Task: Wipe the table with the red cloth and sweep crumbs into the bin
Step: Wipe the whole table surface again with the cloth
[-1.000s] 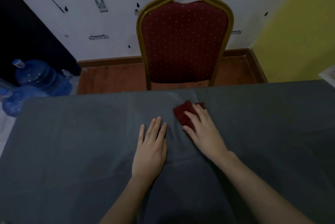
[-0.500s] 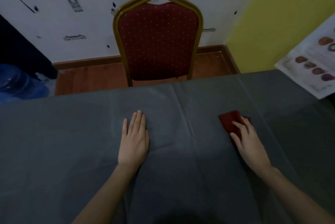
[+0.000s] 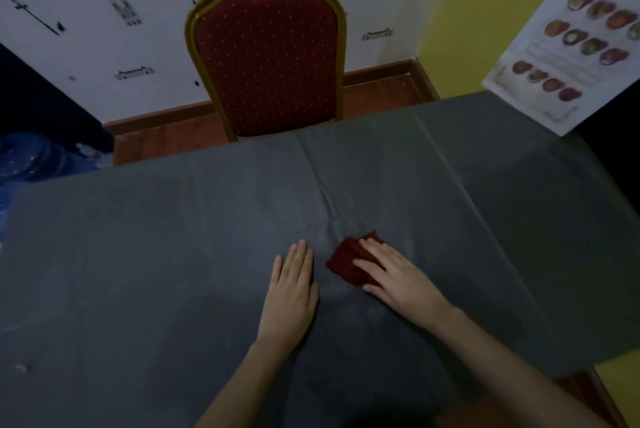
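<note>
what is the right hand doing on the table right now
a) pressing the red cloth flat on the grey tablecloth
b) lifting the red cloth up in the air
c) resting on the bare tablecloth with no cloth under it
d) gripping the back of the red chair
a: the right hand lies palm-down on the crumpled dark red cloth, which sits on the grey tablecloth-covered table, just beside the flat left hand.

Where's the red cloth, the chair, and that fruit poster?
red cloth (image 3: 346, 259): head view, bare left part beside the fingers.
chair (image 3: 266, 60): head view, middle of the red backrest.
fruit poster (image 3: 575, 46): head view, among the pictured fruits.
</note>
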Demonstrator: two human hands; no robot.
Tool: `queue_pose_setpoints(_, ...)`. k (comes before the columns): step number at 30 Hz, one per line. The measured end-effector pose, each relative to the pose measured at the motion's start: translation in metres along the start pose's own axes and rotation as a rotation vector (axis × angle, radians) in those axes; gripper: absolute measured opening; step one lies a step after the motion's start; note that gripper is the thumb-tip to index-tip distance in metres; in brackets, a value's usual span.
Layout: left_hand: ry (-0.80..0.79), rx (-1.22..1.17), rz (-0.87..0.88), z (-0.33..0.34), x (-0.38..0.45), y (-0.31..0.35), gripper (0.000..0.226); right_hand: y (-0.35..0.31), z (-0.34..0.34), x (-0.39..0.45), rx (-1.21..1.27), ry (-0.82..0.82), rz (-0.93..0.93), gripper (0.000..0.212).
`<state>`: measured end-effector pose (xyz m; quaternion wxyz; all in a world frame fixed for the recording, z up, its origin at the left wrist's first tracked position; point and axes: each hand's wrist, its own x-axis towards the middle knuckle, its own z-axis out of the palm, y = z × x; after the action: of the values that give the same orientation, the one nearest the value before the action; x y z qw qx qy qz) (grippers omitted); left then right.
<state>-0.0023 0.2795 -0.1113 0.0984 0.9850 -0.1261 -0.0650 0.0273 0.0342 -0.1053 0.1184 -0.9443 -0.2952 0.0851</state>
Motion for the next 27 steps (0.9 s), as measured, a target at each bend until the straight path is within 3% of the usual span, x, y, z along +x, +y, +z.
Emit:
queue_pose_setpoints(6, -0.02, 0.041, -0.049, 0.004, -0.009, 0.038, 0.056, 0.086, -0.024, -0.083, 0.026, 0.131, 0.452, 0.049)
queue_pose_setpoints(10, -0.062, 0.006, 0.042, 0.011, -0.01, 0.091, 0.056, 0.099, -0.025, -0.126, 0.09, 0.256, 0.661, 0.051)
queue_pose_setpoints(12, -0.085, -0.036, 0.081, 0.017, -0.009, 0.124, 0.056, 0.088, -0.018, -0.127, 0.125, 0.264, 0.626, 0.049)
queue_pose_setpoints(16, -0.106, -0.051, 0.106, 0.027, -0.012, 0.171, 0.058, 0.075, -0.006, -0.131, 0.065, 0.126, 0.231, 0.048)
queue_pose_setpoints(19, -0.089, -0.013, 0.067, 0.032, -0.013, 0.177, 0.059, 0.101, -0.014, -0.143, 0.017, 0.089, 0.109, 0.042)
queue_pose_setpoints(23, -0.097, 0.012, 0.039, 0.033, -0.013, 0.182, 0.058, 0.171, -0.035, -0.173, -0.034, 0.112, 0.317, 0.051)
queue_pose_setpoints(27, -0.112, 0.026, -0.017, 0.032, -0.015, 0.191, 0.058, 0.213, -0.047, -0.203, 0.054, 0.229, 0.579, 0.042)
